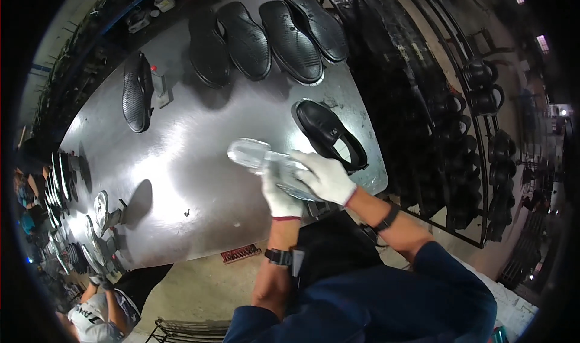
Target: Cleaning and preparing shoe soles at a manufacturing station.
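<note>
Over the near edge of the metal table (199, 222), I hold a shiny silvery shoe last (249, 154), its rounded end pointing away to the left. My left hand (280, 195), in a white knit glove, is closed round it from below. From the right, my right hand (328, 178), gloved the same way, has its fingers closed over the other end, hiding part of it. Just beyond my right hand lies a black shoe (325, 128) with its opening up and a pale inside. Neither hand touches that shoe.
Several black shoes (290, 41) lie sole up along the far edge, and another black shoe (136, 95) rests by a red-tipped metal piece (158, 86). Silvery lasts (101, 210) stand at the left. Another person (99, 313) works at lower left. Dark racks (423, 119) with shoes flank the right.
</note>
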`<action>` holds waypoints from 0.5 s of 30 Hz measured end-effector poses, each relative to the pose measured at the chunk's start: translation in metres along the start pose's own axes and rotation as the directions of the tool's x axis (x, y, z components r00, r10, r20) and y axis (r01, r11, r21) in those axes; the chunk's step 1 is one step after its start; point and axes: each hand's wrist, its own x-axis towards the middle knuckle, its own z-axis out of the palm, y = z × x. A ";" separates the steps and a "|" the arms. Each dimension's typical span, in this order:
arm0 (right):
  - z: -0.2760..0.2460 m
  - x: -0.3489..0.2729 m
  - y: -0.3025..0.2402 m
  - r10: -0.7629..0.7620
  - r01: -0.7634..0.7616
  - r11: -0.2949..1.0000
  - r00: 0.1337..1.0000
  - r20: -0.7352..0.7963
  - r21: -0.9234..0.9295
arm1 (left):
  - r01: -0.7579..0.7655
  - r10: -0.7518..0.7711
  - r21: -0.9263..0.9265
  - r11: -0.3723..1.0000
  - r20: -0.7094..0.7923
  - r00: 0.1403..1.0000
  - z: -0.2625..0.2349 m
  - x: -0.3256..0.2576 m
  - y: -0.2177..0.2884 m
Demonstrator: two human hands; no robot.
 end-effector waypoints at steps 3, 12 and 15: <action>0.026 0.052 -0.011 -0.038 0.046 0.998 0.982 0.183 -0.043 | -0.196 0.191 -0.012 0.980 -0.187 0.964 -0.005 0.029 0.075; 0.038 -0.004 0.066 0.428 -0.396 0.880 0.900 0.079 -0.261 | -0.697 0.733 0.230 0.679 -0.254 0.631 -0.137 0.067 0.252; 0.039 -0.021 0.094 0.489 -0.483 0.869 0.872 0.034 -0.108 | -0.609 0.763 0.651 0.452 0.071 0.642 -0.076 0.121 0.247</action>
